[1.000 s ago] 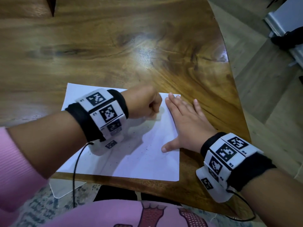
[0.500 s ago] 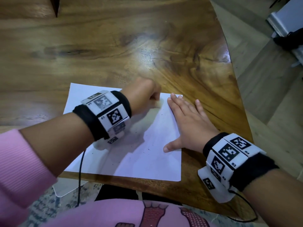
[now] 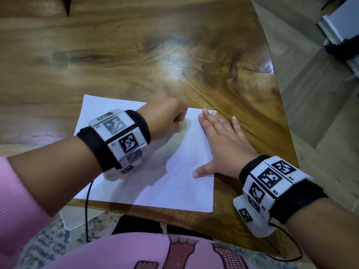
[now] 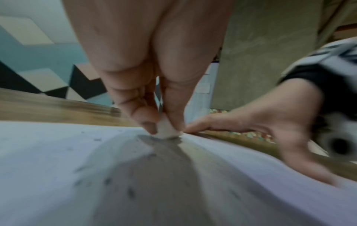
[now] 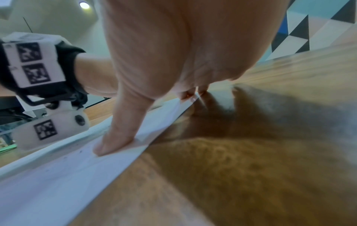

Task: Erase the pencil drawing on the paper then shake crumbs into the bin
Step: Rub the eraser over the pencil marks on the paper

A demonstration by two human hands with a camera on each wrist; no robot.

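Nearest you, the pink sleeve (image 3: 17, 200) of your left arm and your pink top (image 3: 136, 251) fill the bottom of the head view, with a black cable (image 3: 87, 206) hanging from the left wristband (image 3: 118, 138) over the near edge of the bench (image 3: 174, 55).

Just past that edge lies the paper (image 3: 155, 181), a white sheet flat on the wood, its near edge close to the bench edge. Dark eraser crumbs (image 3: 155, 152) are scattered across its middle; in the left wrist view they show as short grey specks (image 4: 131, 191) on the sheet.

Your right hand (image 3: 225, 144) lies flat, fingers straight and slightly spread. The thumb (image 5: 114, 137) presses the paper near its right edge, while the outer fingers reach past that edge onto the bare wood. The right wristband (image 3: 272, 185) sits above the bench's near right part.

Farther on, your left hand (image 3: 167, 117) is curled into a fist over the far part of the sheet. Its fingers (image 4: 173, 107) pinch a small white eraser (image 4: 166, 130), which touches the paper just beside your right fingertips. Whether any pencil lines remain under it, you cannot tell; the spot is shadowed and blurred.

Beyond the sheet the bench runs on as bare polished wood.
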